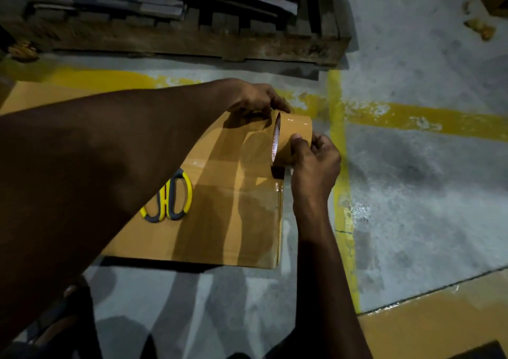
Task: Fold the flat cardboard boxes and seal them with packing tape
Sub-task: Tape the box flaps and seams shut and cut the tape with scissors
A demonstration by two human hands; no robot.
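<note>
Gripping the tape roll (294,126) over the cardboard box (220,221): left hand (255,98), right hand (316,163)

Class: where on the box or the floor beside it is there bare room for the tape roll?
The box top is bare between the scissors and its right edge. The floor is bare right of the yellow line. Crowded: the far right corner, where the left hand and right hand hold the tape roll.

Floor (412,182): concrete, being crossed by yellow lines (412,118).
Cardboard box (220,237): being borne directly under the grip.
Wooden pallet (192,43): being borne beyond the grip.
</note>
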